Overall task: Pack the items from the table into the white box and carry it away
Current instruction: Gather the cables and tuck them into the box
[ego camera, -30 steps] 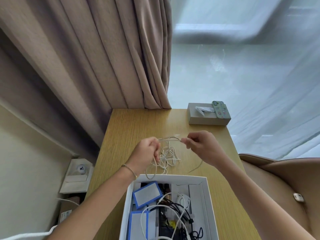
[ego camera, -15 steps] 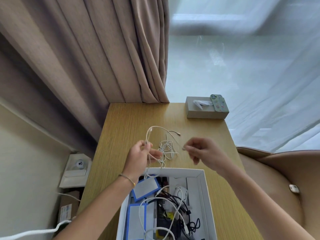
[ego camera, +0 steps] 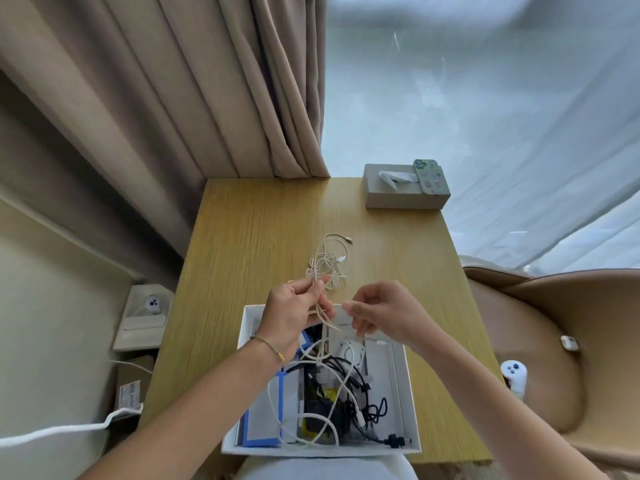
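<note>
A tangled white cable (ego camera: pixel 329 263) lies on the wooden table (ego camera: pixel 242 244), just beyond the white box (ego camera: pixel 405 393). My left hand (ego camera: pixel 294 311) pinches a bundle of its strands above the box's far edge. My right hand (ego camera: pixel 384 313) pinches one thin end of the same cable, close beside the left hand. The open box sits at the table's near edge and holds blue-edged cases (ego camera: pixel 265 417), black cables (ego camera: pixel 356 386) and white cables (ego camera: pixel 332 368).
A grey tissue box (ego camera: pixel 398 195) with a patterned phone (ego camera: pixel 429 176) on top stands at the table's far right corner. A tan chair (ego camera: pixel 561 341) with a white controller (ego camera: pixel 514 374) is on the right. Curtains hang behind; small boxes sit on the floor at left.
Both hands have drawn closer together and nearer the box. The cable stretched between them has gone slack, and more of the tangle rests on the table. The camera has tilted down.
</note>
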A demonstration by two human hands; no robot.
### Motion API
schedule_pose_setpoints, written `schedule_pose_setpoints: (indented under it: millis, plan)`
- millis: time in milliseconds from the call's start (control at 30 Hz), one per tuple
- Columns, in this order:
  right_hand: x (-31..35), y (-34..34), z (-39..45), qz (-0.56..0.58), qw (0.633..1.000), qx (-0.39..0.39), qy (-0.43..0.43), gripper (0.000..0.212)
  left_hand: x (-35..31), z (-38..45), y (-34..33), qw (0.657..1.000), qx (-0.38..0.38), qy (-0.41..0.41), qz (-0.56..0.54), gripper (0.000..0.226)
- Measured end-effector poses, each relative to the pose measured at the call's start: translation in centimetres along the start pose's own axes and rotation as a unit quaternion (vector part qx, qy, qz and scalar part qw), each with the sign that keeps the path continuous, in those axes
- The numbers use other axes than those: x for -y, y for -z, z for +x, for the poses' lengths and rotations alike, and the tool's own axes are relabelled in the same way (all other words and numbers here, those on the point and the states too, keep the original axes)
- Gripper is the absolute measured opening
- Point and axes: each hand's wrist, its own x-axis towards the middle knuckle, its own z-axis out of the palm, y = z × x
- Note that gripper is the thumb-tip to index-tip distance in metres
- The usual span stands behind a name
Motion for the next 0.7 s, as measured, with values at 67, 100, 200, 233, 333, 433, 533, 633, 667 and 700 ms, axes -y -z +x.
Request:
schedule_pose_setpoints:
  millis: [67, 100, 200, 233, 333, 433, 533, 633, 667, 700]
  plan:
    - [-1.0, 1.0, -0.2, 0.018, 1.000, -0.025, -0.006, 0.018, 0.9, -0.3, 0.4, 0.999, 0.020, 0.012, 0.036, 0.036]
    - [-1.4, 1.4, -0.4, 0.028, 0.999, -0.035, -0.008, 0.017, 1.5, -0.4, 0.6, 0.998, 0.030, 0.019, 0.061, 0.036]
    - [-2.6, 1.8, -0.6, 0.052, 0.997, -0.048, -0.012, 0.016, 3.6, -0.4, 1.2, 0.984, 0.059, 0.051, 0.160, 0.027]
    - [-2.9, 1.8, -0.7, 0.057, 0.997, -0.048, -0.013, 0.016, 4.3, -0.2, 1.3, 0.977, 0.066, 0.059, 0.193, 0.025]
    - [-3.6, 1.3, -0.7, 0.066, 0.997, -0.039, -0.018, 0.016, 6.4, 0.6, 1.7, 0.938, 0.096, 0.033, 0.330, 0.032]
    - [-4.0, 0.9, -0.6, 0.068, 0.997, -0.039, -0.020, 0.016, 8.3, 1.1, 1.5, 0.882, 0.085, -0.021, 0.462, 0.033]
    - [-4.1, 0.9, -0.4, 0.072, 0.996, -0.041, -0.018, 0.016, 9.3, 1.0, 1.3, 0.792, 0.106, -0.095, 0.594, 0.026]
    - [-3.9, 1.4, 0.0, 0.072, 0.996, -0.051, -0.007, 0.017, 9.2, 0.2, 1.4, 0.689, 0.113, -0.190, 0.691, 0.031]
    - [-3.9, 1.6, 0.2, 0.072, 0.996, -0.056, -0.004, 0.017, 8.8, 0.0, 1.5, 0.682, 0.101, -0.215, 0.692, 0.035]
    - [-3.8, 1.8, 0.4, 0.072, 0.995, -0.062, -0.001, 0.018, 8.2, -0.1, 1.5, 0.684, 0.089, -0.241, 0.682, 0.039]
